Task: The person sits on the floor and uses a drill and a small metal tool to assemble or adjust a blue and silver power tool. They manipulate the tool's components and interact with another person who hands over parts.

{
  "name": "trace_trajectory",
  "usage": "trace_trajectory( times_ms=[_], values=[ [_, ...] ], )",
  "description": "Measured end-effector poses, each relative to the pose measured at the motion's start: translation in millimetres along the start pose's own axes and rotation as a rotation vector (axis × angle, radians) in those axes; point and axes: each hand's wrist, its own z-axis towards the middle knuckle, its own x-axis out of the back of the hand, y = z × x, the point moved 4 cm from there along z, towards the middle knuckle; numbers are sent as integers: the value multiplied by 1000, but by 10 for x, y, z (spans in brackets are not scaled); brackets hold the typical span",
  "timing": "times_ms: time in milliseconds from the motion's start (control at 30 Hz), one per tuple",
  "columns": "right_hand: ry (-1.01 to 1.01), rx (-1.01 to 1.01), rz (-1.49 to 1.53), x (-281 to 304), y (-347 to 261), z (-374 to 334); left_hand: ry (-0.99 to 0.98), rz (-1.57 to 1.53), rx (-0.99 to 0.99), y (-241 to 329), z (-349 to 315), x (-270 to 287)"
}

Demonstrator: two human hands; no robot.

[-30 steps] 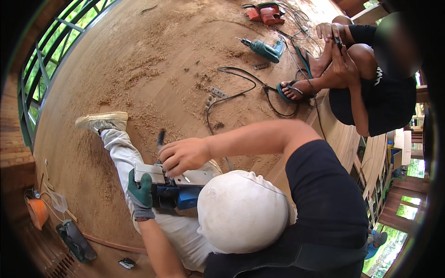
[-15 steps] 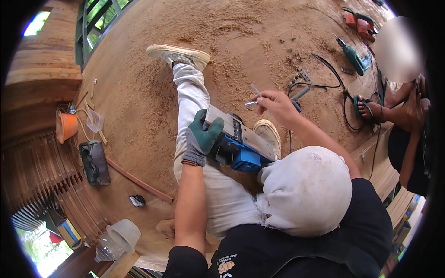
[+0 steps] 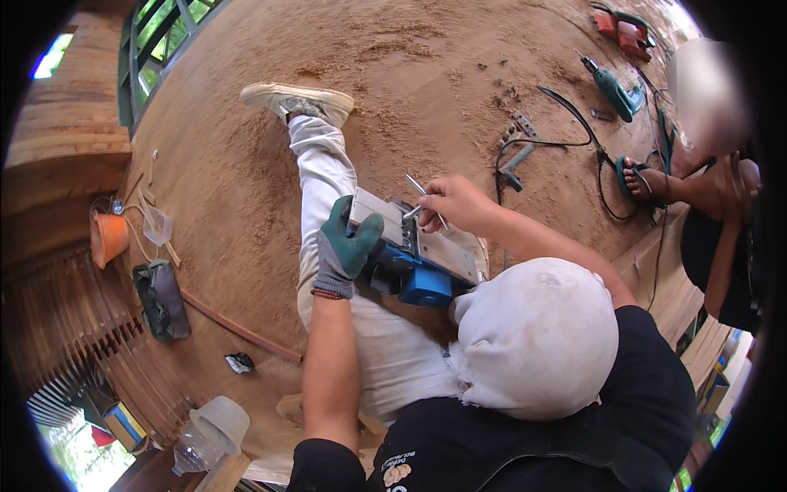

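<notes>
A blue electric planer (image 3: 425, 286) rests across my lap with its flat metal sole turned up. My left hand (image 3: 348, 244), in a green and grey glove, is closed around the planer's left end, thumb on top. Above the cutter slot, my bare right hand (image 3: 452, 201) pinches a slim silver metal tool (image 3: 416, 184). One thin end of it sticks up past the fingers. A shorter silver end points down at the bolts along the slot; whether it touches them I cannot tell.
Wood shavings cover the floor. To the right lie a grey-handled tool (image 3: 515, 166), a black cable (image 3: 566, 105), a green drill (image 3: 615, 90) and a red power tool (image 3: 630, 37). Another person's sandalled foot (image 3: 643, 180) is near. An orange pot (image 3: 109, 238) and dark bag (image 3: 161, 299) stand left.
My right hand has moved left and down with the metal tool, from beyond the planer to its cutter slot. My left hand keeps its hold. The whole view has shifted slightly.
</notes>
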Motion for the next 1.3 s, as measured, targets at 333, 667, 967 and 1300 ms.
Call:
trace_trajectory(
  times_ms=[333, 667, 967, 1300],
  values=[
    [-170, -253, -99, 9, -189, 33, 13, 15, -55, 15, 0, 14],
    [-239, 286, -907, 80, -330, 37, -2, 13, -57, 30, 15, -9],
    [19, 314, -464, 35, 4, -59, 7, 49, -70, 10, 37, -4],
    [-97, 437, -638, -139, 75, -186, -11, -177, 6, -144, 27, -7]
  ],
)
